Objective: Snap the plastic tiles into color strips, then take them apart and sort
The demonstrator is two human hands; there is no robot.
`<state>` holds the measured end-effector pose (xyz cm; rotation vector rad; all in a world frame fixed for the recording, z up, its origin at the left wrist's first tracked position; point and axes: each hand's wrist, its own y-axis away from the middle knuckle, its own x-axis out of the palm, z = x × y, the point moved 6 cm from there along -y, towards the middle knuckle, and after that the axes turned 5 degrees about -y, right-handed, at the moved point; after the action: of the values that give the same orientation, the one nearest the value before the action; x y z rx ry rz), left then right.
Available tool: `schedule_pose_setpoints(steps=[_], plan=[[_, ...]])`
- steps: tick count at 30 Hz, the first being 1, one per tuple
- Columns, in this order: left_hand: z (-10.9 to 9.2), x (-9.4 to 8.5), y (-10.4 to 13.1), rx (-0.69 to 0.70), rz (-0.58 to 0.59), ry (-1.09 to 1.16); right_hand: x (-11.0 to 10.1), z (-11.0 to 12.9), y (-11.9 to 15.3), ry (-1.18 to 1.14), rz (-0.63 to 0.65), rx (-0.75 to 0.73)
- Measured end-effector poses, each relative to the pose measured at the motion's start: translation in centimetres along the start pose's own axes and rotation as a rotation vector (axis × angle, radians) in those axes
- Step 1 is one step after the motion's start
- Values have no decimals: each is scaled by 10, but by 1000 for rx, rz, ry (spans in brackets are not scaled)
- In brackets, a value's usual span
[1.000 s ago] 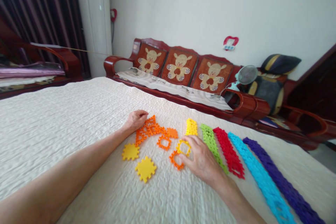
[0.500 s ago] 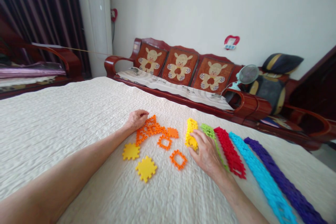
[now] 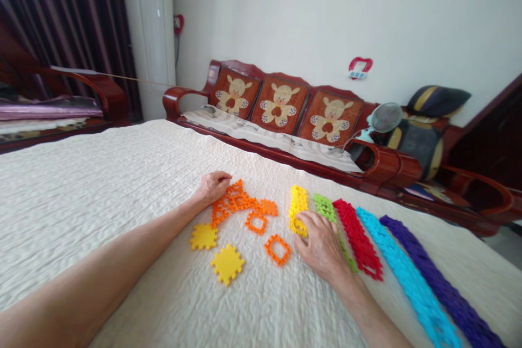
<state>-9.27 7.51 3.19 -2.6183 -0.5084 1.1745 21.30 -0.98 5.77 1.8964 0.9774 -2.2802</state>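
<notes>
My left hand [image 3: 214, 186] rests on the white quilt with its fingers curled together, and nothing shows in them. Beside it lies a loose pile of orange interlocking tiles [image 3: 234, 201], some triangular and some open frames. My right hand [image 3: 324, 242] is over the near end of a short row of yellow interlocking tiles [image 3: 299, 198]. Its thumb and forefinger are around the nearest tile; the palm side is hidden. Two solid yellow tiles [image 3: 227, 265] lie apart, nearer me. An orange square frame [image 3: 278, 250] lies left of my right hand.
Right of my right hand, rows of tiles run toward me: green [image 3: 324, 205], red [image 3: 359, 239], light blue [image 3: 408, 277] and purple [image 3: 440, 283]. Beyond the quilt [image 3: 101, 174] stands a wooden sofa [image 3: 265, 144] with bear cushions. A small fan [image 3: 385, 118] is at its right end.
My right hand has drawn slightly toward me and to the right along the yellow row, uncovering more of it. My left hand and the loose tiles stay put.
</notes>
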Motion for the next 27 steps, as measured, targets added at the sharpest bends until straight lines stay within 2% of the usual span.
schedule_pose_setpoints(steps=[10,18,23,27], plan=[[3,3,-1,8,-3,13,3,-5,-2,-6,37,-17],[4,4,-1,24,5,33,3,7,1,74,65,-98],[5,4,-2,29,9,16,-6,11,-2,47,-29,-98],[6,5,-3,32,7,1,-20,16,-6,-114,-151,-89]])
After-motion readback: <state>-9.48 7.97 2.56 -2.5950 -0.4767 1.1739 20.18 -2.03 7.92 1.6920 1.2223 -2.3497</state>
